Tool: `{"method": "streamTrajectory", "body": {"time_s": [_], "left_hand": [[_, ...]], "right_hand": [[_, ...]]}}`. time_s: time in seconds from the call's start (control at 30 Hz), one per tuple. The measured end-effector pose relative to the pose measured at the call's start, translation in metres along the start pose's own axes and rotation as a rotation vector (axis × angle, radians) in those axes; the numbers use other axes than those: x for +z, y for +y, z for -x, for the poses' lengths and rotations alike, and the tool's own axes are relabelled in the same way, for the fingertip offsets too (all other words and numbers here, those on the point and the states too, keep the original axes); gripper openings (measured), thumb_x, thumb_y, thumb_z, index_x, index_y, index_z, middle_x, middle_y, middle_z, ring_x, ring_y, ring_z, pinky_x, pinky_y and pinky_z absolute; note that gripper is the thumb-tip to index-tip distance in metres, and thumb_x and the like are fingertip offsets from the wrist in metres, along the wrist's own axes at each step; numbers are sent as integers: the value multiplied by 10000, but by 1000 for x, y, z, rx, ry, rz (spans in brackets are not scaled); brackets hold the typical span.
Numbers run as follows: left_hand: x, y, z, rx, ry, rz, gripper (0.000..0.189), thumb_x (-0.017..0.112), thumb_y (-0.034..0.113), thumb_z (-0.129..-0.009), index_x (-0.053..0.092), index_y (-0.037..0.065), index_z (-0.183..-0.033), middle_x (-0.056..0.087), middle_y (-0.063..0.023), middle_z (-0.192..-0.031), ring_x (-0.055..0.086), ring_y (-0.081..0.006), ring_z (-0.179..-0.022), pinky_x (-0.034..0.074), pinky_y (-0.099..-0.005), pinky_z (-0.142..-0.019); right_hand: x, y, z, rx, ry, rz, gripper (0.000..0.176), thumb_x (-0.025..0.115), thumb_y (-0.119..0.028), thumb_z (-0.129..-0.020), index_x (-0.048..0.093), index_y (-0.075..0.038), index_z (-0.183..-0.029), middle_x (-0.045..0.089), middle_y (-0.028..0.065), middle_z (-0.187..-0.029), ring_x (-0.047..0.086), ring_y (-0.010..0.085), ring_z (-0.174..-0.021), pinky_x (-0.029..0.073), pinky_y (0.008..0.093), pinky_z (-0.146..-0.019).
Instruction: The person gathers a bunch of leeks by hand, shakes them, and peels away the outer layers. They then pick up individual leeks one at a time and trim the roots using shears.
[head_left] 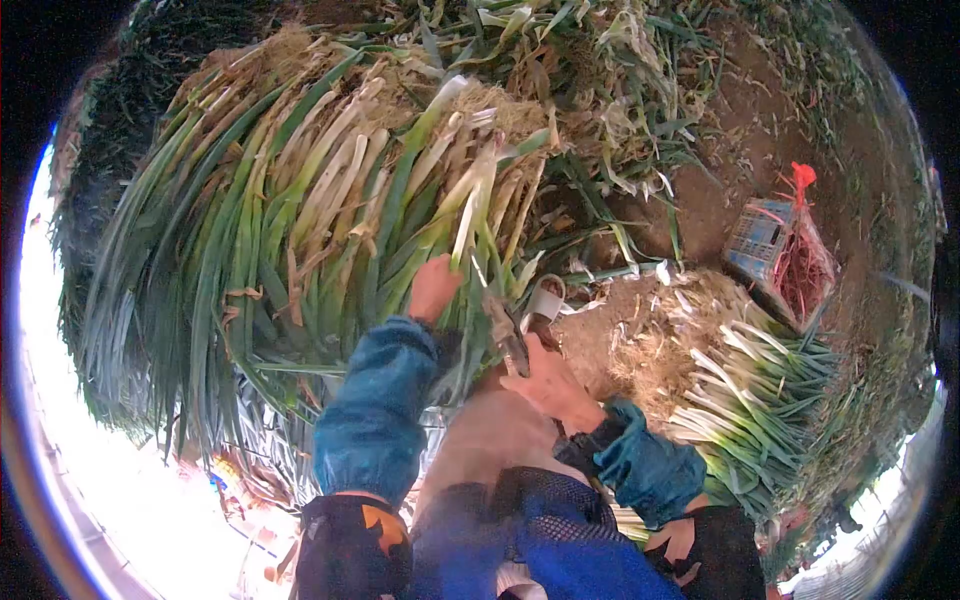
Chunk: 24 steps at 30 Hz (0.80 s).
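Against the big pile of untrimmed leeks [320, 200], my left hand [433, 288] is closed around the leafy part of one leek [466, 222]. That leek's pale shank points up and away, amid dry outer leaves and roots. My right hand [552, 385] grips a dark hand tool [503, 325] with a narrow pale tip, aimed toward the leek just beside my left hand. The tool's exact kind I cannot tell, since my fingers cover its lower end.
Cleaned leeks [745, 410] with white shanks lie stacked at the right. Behind them stands a blue-and-white box [757, 240] beside a clear bag of red strands [806, 270]. A sandal [546, 298] shows near my right hand. Leaf scraps [640, 90] cover the soil farther back.
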<state>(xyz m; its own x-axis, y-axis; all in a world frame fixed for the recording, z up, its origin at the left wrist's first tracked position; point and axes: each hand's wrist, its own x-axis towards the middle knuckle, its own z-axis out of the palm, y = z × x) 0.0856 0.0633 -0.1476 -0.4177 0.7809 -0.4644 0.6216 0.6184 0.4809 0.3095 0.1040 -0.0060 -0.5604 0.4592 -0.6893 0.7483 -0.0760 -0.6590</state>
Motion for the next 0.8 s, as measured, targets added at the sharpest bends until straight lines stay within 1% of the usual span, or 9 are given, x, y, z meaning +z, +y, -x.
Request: {"method": "streamTrajectory", "body": {"time_s": [0.03,0.1,0.13,0.23,0.37,0.47,0.57,0.67,0.8], "left_hand": [[-4,-5,14,9,-22,-9,271,603,221,-730,555,-14,-856,597,-231,-861,560,-420,-849,436,-489,-736],[-13,-16,47,27,-65,-26,258,586,228,-750,543,1,-865,595,-229,-860,558,-419,-853,433,-496,-728],[-19,-18,61,-22,-99,18,252,584,227,-754,540,4,-862,594,-230,-862,557,-420,-852,433,-492,-722],[-37,-24,105,-168,-188,129,239,577,223,-764,533,7,-856,592,-232,-867,553,-422,-849,432,-481,-704],[-53,-28,139,-271,-243,292,234,571,213,-772,530,6,-875,591,-232,-861,553,-423,-838,427,-465,-690],[-57,-32,161,-304,-238,352,231,570,197,-774,537,5,-897,592,-230,-850,559,-416,-826,430,-451,-687],[-63,-32,174,-333,-237,301,237,574,185,-773,537,-1,-914,596,-231,-848,569,-404,-816,441,-426,-692],[-72,-38,185,-306,-258,309,246,576,193,-766,537,-1,-911,601,-229,-851,574,-400,-821,445,-423,-694],[-66,-58,200,-295,-279,351,248,571,196,-759,540,1,-908,611,-218,-847,588,-381,-809,446,-423,-688]], "right_hand": [[3,-4,-7,-35,13,12,548,632,-309,-733,398,14,-1109,603,289,-828,579,466,-791,467,504,-701],[7,1,-38,6,62,30,515,624,-281,-736,391,21,-1082,575,299,-794,553,481,-794,455,500,-682],[7,0,-50,26,88,40,499,620,-267,-737,388,24,-1069,561,303,-777,540,488,-795,449,499,-672],[5,0,-57,36,130,102,543,625,-283,-740,385,38,-1106,600,288,-854,576,466,-801,468,512,-705],[32,-8,11,-53,45,73,527,621,-306,-737,379,21,-1072,568,267,-716,567,451,-705,447,502,-610],[40,-41,42,-7,-57,202,530,620,-306,-731,380,13,-1079,576,261,-711,570,452,-698,455,506,-608],[65,-17,5,35,-7,182,511,609,-292,-735,373,9,-1074,581,268,-728,573,455,-710,453,523,-632],[57,-15,-38,17,161,201,480,597,-273,-739,364,10,-1050,578,279,-729,573,458,-719,456,523,-634],[59,-14,-45,10,193,220,454,586,-258,-741,358,18,-1021,574,290,-736,569,466,-725,456,522,-649]]}}
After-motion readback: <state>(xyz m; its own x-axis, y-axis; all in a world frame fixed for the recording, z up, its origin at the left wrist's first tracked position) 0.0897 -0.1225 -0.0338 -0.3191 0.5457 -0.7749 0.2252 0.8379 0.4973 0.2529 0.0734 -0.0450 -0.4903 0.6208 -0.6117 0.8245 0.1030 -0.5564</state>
